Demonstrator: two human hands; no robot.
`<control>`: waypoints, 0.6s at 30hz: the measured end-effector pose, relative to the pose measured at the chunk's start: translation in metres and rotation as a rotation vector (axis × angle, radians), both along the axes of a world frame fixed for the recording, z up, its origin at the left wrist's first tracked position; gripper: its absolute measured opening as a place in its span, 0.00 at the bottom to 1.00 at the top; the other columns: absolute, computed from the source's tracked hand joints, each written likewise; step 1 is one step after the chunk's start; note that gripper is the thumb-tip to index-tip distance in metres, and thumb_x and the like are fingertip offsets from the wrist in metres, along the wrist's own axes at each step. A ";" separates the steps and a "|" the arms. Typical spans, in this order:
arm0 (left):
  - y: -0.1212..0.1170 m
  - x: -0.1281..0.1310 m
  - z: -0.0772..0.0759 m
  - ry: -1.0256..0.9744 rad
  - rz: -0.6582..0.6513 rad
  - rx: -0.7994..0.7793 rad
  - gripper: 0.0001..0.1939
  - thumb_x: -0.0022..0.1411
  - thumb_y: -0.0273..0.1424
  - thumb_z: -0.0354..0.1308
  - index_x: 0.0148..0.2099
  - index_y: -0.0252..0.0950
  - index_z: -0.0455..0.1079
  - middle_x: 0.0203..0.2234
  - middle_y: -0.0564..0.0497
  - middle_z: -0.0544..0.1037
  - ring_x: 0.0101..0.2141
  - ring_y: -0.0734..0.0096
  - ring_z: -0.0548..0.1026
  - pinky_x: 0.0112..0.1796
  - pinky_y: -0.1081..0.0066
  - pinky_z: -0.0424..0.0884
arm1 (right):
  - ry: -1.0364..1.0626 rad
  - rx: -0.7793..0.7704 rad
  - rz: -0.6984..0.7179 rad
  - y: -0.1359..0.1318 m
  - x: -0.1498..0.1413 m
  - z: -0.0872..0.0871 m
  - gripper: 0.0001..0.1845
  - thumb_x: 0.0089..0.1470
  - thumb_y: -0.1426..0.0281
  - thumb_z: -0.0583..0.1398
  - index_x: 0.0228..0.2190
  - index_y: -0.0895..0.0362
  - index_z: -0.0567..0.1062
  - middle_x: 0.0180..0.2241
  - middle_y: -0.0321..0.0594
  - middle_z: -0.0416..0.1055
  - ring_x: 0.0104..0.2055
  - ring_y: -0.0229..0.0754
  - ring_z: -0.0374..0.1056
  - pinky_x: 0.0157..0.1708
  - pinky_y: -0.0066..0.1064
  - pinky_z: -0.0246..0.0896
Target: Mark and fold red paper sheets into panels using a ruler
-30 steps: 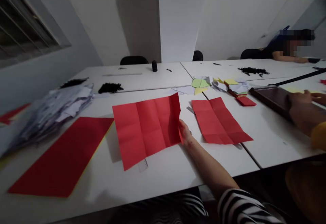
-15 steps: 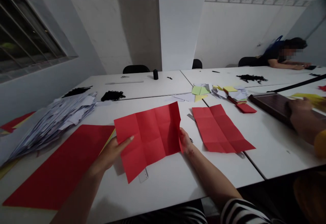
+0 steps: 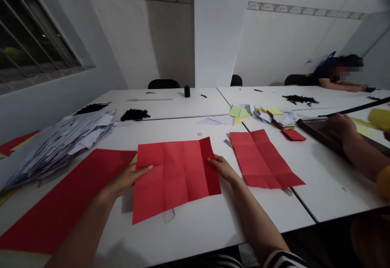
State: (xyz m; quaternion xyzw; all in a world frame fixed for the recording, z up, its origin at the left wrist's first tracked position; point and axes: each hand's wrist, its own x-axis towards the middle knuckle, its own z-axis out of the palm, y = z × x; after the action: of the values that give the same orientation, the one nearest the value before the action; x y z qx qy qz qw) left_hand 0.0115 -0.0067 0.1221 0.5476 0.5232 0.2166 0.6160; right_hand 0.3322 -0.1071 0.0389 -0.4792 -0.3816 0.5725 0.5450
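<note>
A creased red sheet of paper (image 3: 173, 174) is held between my two hands, a little above the white table (image 3: 195, 235). My left hand (image 3: 129, 178) grips its left edge, thumb on top and fingers hidden beneath. My right hand (image 3: 224, 168) pinches the right edge, where a darker strip of the sheet is angled along a fold. Under the lower edge of the sheet, a clear ruler (image 3: 169, 216) partly shows. Just right of my right hand lies a second creased red sheet (image 3: 263, 158), with a metal ruler (image 3: 228, 143) poking out from beneath it.
Large flat red paper (image 3: 70, 195) and a heap of white paper strips (image 3: 63, 150) lie at left. Folded coloured papers (image 3: 274, 115) sit beyond the second sheet. A co-worker's hand (image 3: 343, 127) rests at a dark board (image 3: 313, 131) on the right. Black thread bundles (image 3: 135, 114) lie farther back.
The held sheet has come down and flattened, and its right strip now shows as a folded flap. My right hand has shifted its hold on that edge. The co-worker's hand moved left.
</note>
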 end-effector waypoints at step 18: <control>0.008 -0.033 -0.015 -0.037 0.022 -0.194 0.25 0.41 0.41 0.74 0.42 0.40 0.77 0.39 0.43 0.81 0.44 0.47 0.78 0.43 0.56 0.77 | 0.238 -0.065 0.170 0.003 0.011 0.000 0.18 0.45 0.60 0.68 0.36 0.58 0.77 0.33 0.40 0.77 0.30 0.40 0.71 0.31 0.30 0.63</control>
State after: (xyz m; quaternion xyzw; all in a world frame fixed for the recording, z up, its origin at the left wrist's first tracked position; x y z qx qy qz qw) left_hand -0.0219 0.0013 0.1071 0.4756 0.5364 0.1818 0.6731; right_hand 0.3437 -0.1041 0.0386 -0.3913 -0.3350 0.6813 0.5200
